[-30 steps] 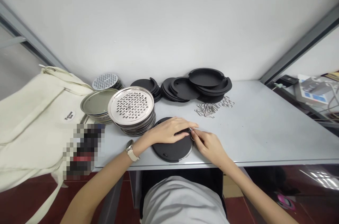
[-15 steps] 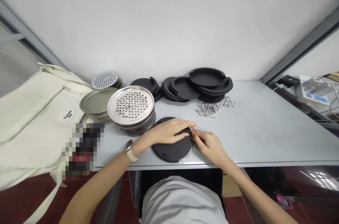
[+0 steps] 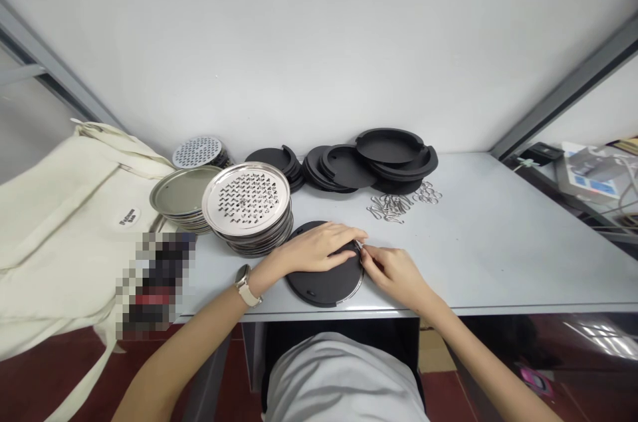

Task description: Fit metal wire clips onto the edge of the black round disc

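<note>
A round black cover (image 3: 326, 284) lies on the table before me, with a silver metal rim showing along its right edge. My left hand (image 3: 321, 248) rests flat on top of it, fingers stretched to the right and slightly apart. At the cover's right edge, the thumb and fingers of my right hand (image 3: 391, 270) are pinched on a small silver wire hook, mostly hidden by the fingertips. Behind the hands lies a loose pile of similar metal hooks (image 3: 391, 206).
Stacked metal grater discs (image 3: 246, 199) stand left of the cover, beside olive-coloured round plates (image 3: 184, 193) and another grater stack (image 3: 197, 151). Black round covers (image 3: 393, 149) are piled along the wall. A cream bag (image 3: 74, 222) hangs over the table's left end.
My right fingertips have shifted slightly at the cover's edge, and less of the wire shows below them. The left hand and the cover stay almost still.
</note>
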A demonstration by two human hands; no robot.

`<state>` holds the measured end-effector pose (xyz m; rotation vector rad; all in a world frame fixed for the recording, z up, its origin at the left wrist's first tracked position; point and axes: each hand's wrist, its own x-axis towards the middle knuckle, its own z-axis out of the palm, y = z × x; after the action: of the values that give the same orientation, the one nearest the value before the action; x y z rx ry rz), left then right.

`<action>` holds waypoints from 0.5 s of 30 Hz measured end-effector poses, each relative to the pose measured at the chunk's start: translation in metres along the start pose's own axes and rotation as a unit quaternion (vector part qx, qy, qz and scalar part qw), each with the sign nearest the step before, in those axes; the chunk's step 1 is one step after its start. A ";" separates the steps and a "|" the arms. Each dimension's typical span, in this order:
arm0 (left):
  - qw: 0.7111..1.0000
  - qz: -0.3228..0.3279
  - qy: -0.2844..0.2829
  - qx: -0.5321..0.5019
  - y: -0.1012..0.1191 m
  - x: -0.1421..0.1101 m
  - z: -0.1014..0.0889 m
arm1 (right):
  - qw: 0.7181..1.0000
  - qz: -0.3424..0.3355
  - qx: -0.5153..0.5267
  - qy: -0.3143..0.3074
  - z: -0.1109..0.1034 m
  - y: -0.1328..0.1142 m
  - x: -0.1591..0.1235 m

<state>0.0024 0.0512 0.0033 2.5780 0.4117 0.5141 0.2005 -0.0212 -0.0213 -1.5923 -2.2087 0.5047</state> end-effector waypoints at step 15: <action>0.999 -0.021 -0.008 -0.044 0.004 0.001 -0.003 | 1.000 0.000 -0.003 0.001 0.000 -0.001 0.000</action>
<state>0.0025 0.0490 0.0075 2.4816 0.4267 0.4856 0.2002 -0.0217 -0.0210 -1.5965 -2.2102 0.4962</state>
